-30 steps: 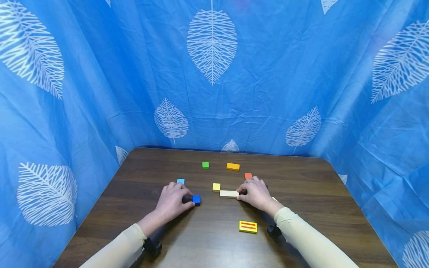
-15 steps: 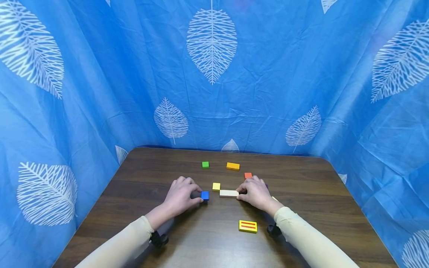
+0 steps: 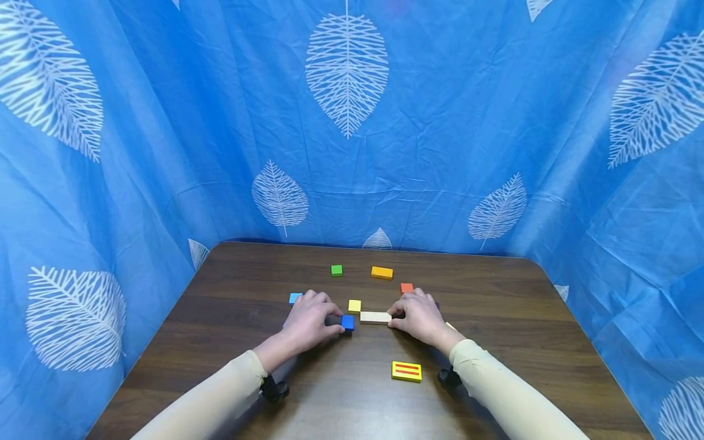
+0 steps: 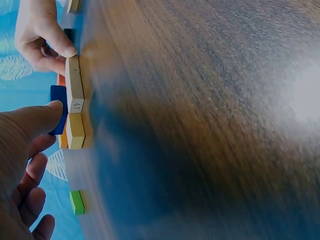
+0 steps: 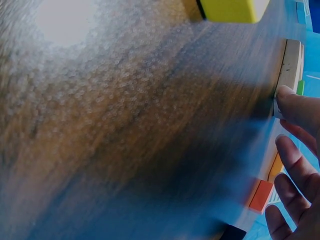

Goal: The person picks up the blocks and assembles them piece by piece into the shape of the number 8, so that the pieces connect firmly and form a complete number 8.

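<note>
In the head view my left hand pinches a dark blue block between thumb and fingertips. The left wrist view shows this blue block lifted off the table, its other fingers loosely bent below. My right hand grips the right end of a long cream wooden block, which lies on the table. Small printed marks show on the near end of the cream block in the left wrist view. A pale yellow block lies at the cream block's left end, between the two hands.
Farther back lie a green block, an orange block and a red block. A light blue block sits behind the left hand. A yellow block with red stripes is nearer the front of the brown table.
My left hand has carried the dark blue block to the right, close to the yellow and cream blocks. The right hand has stayed on the cream block's end.
</note>
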The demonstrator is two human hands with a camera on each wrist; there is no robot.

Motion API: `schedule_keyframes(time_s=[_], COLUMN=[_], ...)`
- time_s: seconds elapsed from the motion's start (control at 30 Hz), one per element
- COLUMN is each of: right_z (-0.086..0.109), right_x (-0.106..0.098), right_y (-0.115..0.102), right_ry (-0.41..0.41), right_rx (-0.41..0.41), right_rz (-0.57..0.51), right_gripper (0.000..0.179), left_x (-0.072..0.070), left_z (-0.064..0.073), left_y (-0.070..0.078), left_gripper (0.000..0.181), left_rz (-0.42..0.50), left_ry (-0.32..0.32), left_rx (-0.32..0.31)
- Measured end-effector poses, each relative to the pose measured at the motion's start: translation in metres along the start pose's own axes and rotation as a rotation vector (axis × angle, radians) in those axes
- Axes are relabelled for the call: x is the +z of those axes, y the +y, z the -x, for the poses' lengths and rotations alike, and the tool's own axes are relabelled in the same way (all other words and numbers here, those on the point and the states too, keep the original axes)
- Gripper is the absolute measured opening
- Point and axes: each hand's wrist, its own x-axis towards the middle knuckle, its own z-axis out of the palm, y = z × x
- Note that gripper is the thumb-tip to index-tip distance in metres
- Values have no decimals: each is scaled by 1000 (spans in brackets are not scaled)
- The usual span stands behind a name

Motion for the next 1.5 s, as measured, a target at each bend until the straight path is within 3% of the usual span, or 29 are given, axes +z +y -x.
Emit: schedule_keyframes(time_s=[0.4, 0.8, 1.5], right_z=[0, -1, 0], right_x=[1, 1, 1], right_y=[0, 1, 1], right_ry=[-10, -20, -14], right_rx=[11, 29, 36], right_rz=[2, -3, -7], right_gripper=[14, 14, 15], left_x=[11, 22, 26], left_z=[-6, -5, -6], left_y=[0, 0, 2], left_gripper=[29, 25, 25], left_rz=[4, -7, 28], left_ry=[-46, -5, -19], left_rx=[-20, 4, -15])
